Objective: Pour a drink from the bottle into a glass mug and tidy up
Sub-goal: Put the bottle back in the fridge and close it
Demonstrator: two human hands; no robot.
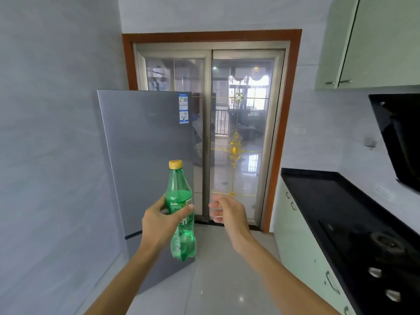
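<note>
A green Sprite bottle [180,196] with a yellow cap stands upright in the air in front of the grey fridge [145,155]. My left hand [161,220] grips it around the label, thumb across the front. My right hand [227,212] hovers to the right of the bottle, apart from it, fingers loosely curled and holding nothing. The fridge door is closed. No glass mug is in view.
A black countertop [318,192] with a gas hob [384,244] runs along the right, pale green drawers below it and a black range hood [400,137] above. A glass sliding door [241,133] in a wooden frame stands straight ahead. A grey wall is on the left.
</note>
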